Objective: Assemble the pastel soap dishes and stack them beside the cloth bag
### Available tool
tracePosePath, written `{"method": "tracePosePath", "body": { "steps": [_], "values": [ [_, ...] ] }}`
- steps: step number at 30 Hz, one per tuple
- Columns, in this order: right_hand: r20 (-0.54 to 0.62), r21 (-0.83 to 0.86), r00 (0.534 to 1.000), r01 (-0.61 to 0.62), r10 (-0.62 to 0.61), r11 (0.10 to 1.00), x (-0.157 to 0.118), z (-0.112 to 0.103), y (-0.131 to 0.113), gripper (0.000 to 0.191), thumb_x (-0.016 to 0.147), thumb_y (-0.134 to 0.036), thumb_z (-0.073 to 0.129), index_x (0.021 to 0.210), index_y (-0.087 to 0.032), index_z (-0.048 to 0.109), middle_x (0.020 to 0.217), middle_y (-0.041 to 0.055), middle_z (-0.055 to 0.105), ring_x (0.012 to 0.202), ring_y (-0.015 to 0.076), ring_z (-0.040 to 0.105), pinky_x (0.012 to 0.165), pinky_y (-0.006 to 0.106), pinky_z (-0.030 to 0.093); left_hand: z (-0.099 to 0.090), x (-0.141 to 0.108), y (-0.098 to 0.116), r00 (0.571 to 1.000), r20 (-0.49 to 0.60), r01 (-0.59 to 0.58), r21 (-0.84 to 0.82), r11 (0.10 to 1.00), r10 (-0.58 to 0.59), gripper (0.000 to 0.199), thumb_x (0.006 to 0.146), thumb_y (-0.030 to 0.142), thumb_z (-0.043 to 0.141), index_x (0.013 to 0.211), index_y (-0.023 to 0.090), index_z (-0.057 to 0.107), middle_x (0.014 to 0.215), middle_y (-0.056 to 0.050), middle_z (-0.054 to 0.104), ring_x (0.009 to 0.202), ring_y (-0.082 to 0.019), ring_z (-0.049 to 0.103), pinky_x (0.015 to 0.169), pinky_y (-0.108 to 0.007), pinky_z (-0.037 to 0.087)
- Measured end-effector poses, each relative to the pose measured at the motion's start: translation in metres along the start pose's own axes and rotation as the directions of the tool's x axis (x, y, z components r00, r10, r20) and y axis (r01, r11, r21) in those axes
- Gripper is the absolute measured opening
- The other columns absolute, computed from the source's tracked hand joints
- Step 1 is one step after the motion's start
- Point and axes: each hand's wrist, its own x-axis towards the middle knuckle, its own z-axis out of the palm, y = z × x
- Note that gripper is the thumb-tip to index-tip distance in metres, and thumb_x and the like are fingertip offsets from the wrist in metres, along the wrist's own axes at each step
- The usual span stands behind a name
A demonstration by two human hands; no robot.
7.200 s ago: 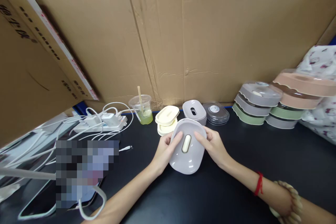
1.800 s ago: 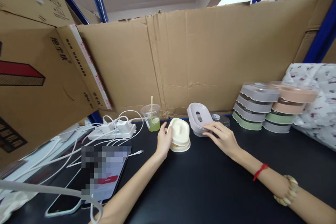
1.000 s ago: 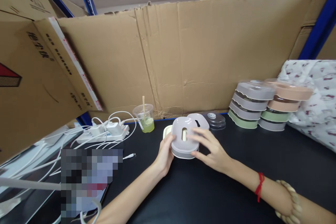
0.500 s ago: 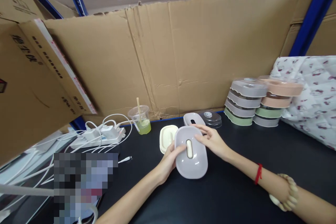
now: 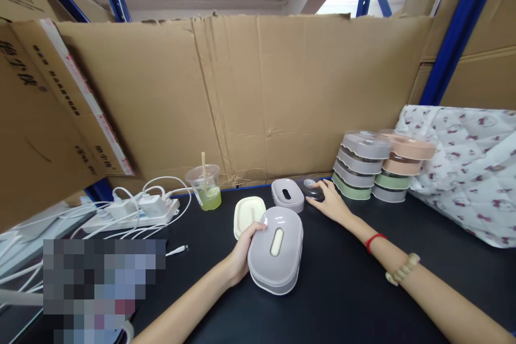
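Note:
A grey-lilac lidded box (image 5: pixel 268 260) with a cream piece in its slot is gripped at its left side by my left hand (image 5: pixel 241 258). Behind it, my right hand (image 5: pixel 331 203) has its fingers spread on a clear plastic cover (image 5: pixel 312 189) with a round sticker. Left of that cover lies a grey lid piece (image 5: pixel 291 201) with a dark oval slot. A cream tray-like piece (image 5: pixel 246 215) rests just behind my left hand.
Stacked grey, green and peach containers (image 5: pixel 357 174) stand at the right beside a white patterned bag (image 5: pixel 463 172). A cup of green drink (image 5: pixel 210 199) and a power strip with cables (image 5: pixel 137 212) are at the left. Cardboard (image 5: pixel 306 91) lines the back.
My right hand has let go of the grey box and moved back and right to the clear cover. The box, still in my left hand, now shows its side and sits lower.

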Motion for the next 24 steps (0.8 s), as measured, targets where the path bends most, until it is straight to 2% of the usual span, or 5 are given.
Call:
{"method": "tracePosePath", "body": {
  "steps": [2, 6, 12, 18, 24],
  "values": [
    [-0.031, 0.043, 0.999, 0.030, -0.028, 0.999, 0.000, 0.003, 0.002, 0.035, 0.071, -0.039, 0.060, 0.099, -0.018, 0.061, 0.112, 0.0136, 0.050, 0.105, 0.0265, 0.055, 0.088, 0.044, 0.046, 0.000, 0.002, -0.001, 0.999, 0.043, -0.029, -0.036, 0.999, 0.031, 0.029, 0.076, 0.028, 0.048, 0.095, 0.009, 0.058, 0.073, -0.007, 0.063, 0.059, -0.016, 0.059, 0.060, -0.025, 0.047],
    [-0.192, 0.007, 0.981, 0.042, -0.040, 0.999, 0.002, 0.003, 0.001, 0.041, 0.074, -0.042, 0.056, 0.108, -0.021, 0.062, 0.113, 0.0133, 0.050, 0.102, 0.0284, 0.054, 0.086, 0.048, 0.045, 0.001, 0.005, -0.004, 0.977, 0.175, -0.106, -0.080, 0.991, 0.119, 0.048, 0.076, 0.017, 0.049, 0.124, 0.012, 0.045, 0.095, -0.009, 0.064, 0.077, -0.017, 0.063, 0.071, -0.026, 0.050],
    [-0.574, 0.133, 0.809, 0.246, -0.128, 0.960, -0.009, -0.011, -0.032, 0.041, 0.082, -0.051, 0.046, 0.106, -0.021, 0.063, 0.110, 0.0108, 0.051, 0.103, 0.0228, 0.052, 0.088, 0.041, 0.046, 0.004, 0.005, -0.008, 0.956, 0.206, -0.178, -0.162, 0.970, 0.210, 0.059, 0.085, 0.019, 0.052, 0.139, 0.021, 0.027, 0.122, -0.011, 0.054, 0.101, -0.018, 0.059, 0.085, -0.028, 0.049],
    [-0.438, 0.231, 0.786, 0.568, -0.437, 0.790, -0.044, -0.009, -0.084, 0.037, 0.078, -0.042, 0.059, 0.110, -0.022, 0.060, 0.107, 0.0077, 0.054, 0.100, 0.0161, 0.055, 0.084, 0.029, 0.049, 0.006, 0.002, -0.004, 0.931, 0.234, -0.208, -0.286, 0.935, 0.279, 0.051, 0.091, 0.035, 0.041, 0.139, 0.021, 0.030, 0.126, -0.011, 0.051, 0.114, -0.019, 0.051, 0.099, -0.034, 0.041],
    [-0.396, 0.271, 0.781, 0.603, -0.484, 0.751, -0.058, -0.003, -0.095, 0.039, 0.070, -0.042, 0.068, 0.103, -0.021, 0.065, 0.106, 0.0094, 0.052, 0.098, 0.0170, 0.056, 0.078, 0.027, 0.051, 0.009, -0.004, -0.003, 0.922, 0.210, -0.250, -0.319, 0.914, 0.325, 0.049, 0.091, 0.031, 0.042, 0.137, 0.020, 0.032, 0.129, -0.010, 0.048, 0.117, -0.019, 0.048, 0.101, -0.035, 0.040]
  ]
}}
